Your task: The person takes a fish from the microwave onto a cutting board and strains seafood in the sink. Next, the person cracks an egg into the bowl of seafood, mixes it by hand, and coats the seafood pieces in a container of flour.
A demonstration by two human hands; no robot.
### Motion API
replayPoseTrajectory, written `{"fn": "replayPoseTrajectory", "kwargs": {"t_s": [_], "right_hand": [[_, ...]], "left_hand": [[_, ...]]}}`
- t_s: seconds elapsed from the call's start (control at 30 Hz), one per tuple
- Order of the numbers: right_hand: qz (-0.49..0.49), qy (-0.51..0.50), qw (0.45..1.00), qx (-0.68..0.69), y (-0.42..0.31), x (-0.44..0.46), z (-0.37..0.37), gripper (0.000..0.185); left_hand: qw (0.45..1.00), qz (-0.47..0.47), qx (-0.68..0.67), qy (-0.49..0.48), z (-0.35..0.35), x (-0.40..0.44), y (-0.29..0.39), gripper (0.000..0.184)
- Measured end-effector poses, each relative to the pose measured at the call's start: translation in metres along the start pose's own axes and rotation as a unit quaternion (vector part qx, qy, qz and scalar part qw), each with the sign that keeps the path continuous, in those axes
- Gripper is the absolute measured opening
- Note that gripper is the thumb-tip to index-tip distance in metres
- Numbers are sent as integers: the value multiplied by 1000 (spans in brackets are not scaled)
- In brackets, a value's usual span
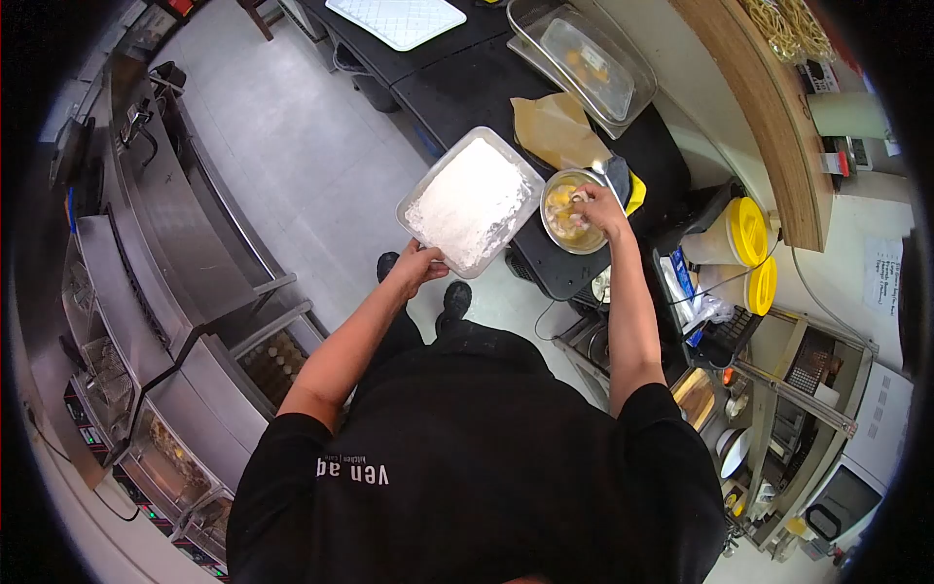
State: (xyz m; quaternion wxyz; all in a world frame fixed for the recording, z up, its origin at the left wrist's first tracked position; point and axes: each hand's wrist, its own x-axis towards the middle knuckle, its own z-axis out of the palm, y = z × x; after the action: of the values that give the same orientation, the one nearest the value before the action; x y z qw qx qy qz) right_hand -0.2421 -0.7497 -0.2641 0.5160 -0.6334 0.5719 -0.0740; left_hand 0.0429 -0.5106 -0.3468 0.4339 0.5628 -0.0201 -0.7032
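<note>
My left hand (418, 269) grips the near left edge of a shallow tray (401, 206) filled with white powder that looks like flour (471, 200). The tray is held out beside the black table, partly over the floor. My right hand (601, 211) reaches into a round metal bowl (582, 249) at the table's edge. Inside the bowl are yellow liquid and pale pieces that look like raw meat. The right fingers are bent and closed around one pale wet piece (581, 196); their tips are partly hidden.
Brown paper (559, 128) lies behind the bowl, near clear plastic containers (625, 60). A white tray (397, 19) sits farther along the black table (443, 80). Yellow-lidded tubs (747, 234) stand at right. Metal fryers (165, 229) line the left, across the floor.
</note>
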Motion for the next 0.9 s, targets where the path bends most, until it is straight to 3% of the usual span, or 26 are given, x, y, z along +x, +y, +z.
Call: {"fn": "replayPoseTrajectory", "kwargs": {"t_s": [0.23, 0.43, 0.5, 0.63, 0.7, 0.77, 0.83, 0.9], "right_hand": [[9, -10, 1000, 14, 5, 1, 1, 19], [21, -7, 1000, 17, -62, -26, 8, 24], [-25, -41, 998, 38, -94, -37, 24, 20], [-14, -121, 992, 16, -141, -49, 78, 21], [-81, -134, 987, 34, -114, -20, 113, 20], [-35, -137, 987, 80, -113, -9, 136, 20], [-114, -100, 982, -115, -100, 15, 151, 20], [-173, -65, 970, -161, -93, 30, 153, 15]], "left_hand": [[1000, -4, 8, 11, 2, -3, 1, 60], [1000, -8, 11, -7, 0, -1, 8, 60], [1000, 6, 0, -14, -3, 5, 9, 64], [1000, 5, 8, -17, -2, 1, 13, 66], [999, 9, 16, -29, -5, 2, 12, 67], [1000, 8, 17, -25, -4, 3, 14, 68], [1000, 7, 18, -21, -3, 0, 14, 69], [999, 6, 41, -14, -2, -2, 15, 66]]}}
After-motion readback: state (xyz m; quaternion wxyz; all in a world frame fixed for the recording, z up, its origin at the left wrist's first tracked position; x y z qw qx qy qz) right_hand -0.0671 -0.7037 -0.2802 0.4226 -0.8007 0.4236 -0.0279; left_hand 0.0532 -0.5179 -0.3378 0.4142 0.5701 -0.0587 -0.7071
